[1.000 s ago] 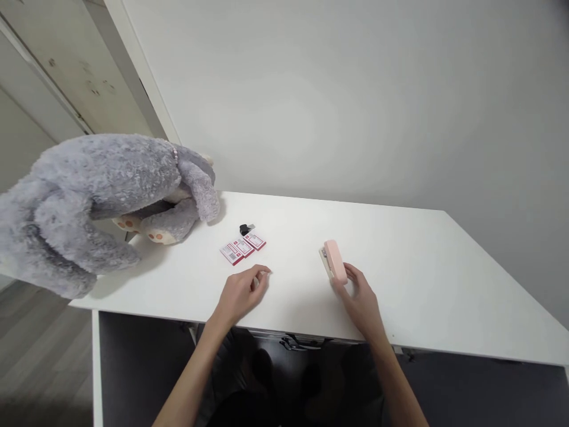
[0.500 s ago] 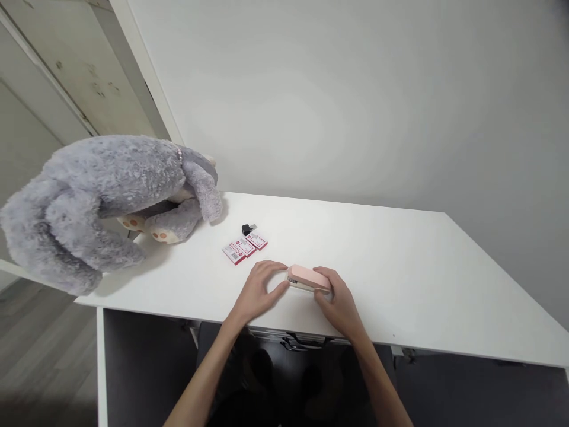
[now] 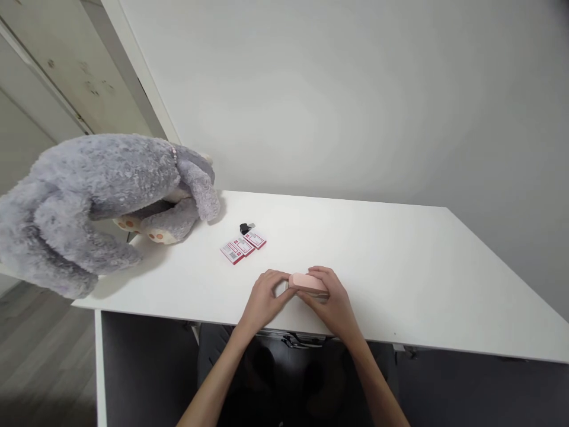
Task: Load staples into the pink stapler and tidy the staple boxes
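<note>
A pink stapler [image 3: 306, 283] lies sideways near the front edge of the white table [image 3: 400, 267]. My right hand [image 3: 331, 302] is wrapped over its right end from above. My left hand [image 3: 265, 299] has its fingers curled around the stapler's left end. Three small red and white boxes [image 3: 242, 247] lie in a row a little behind and to the left of my hands. A small black object [image 3: 246, 228] sits just behind those boxes.
A big grey plush toy [image 3: 98, 201] lies across the table's left corner and hangs over the edge. A plain wall stands behind the table. A white door is at the far left. Dark space shows under the table front.
My right hand slid the stapler from the middle right toward the front centre and turned it sideways. My left hand came over and closed on its left end.
</note>
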`<state>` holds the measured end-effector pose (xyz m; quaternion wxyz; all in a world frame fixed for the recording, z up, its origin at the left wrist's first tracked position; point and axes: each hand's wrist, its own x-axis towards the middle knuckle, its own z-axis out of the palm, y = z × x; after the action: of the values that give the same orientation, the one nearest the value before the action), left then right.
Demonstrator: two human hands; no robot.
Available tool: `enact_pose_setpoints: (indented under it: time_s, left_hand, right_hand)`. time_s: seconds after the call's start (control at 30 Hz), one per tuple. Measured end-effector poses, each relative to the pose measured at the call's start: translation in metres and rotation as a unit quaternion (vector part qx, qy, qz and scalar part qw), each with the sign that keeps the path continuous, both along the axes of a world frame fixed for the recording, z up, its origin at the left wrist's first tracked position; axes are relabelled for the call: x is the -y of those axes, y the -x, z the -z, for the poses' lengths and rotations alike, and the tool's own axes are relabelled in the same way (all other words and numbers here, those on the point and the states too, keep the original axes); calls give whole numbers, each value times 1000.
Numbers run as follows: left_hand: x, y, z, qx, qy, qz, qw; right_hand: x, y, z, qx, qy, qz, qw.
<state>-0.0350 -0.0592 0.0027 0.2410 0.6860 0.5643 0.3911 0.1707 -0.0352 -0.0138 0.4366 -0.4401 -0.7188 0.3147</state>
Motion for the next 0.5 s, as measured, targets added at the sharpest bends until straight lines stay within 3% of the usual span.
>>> enact_pose_setpoints:
  time_s: [0.5]
  left_hand:
    - [2,1,-2,0,11,26,1000]
  right_hand:
    - [0,-7,-3,-25,62,-30,997]
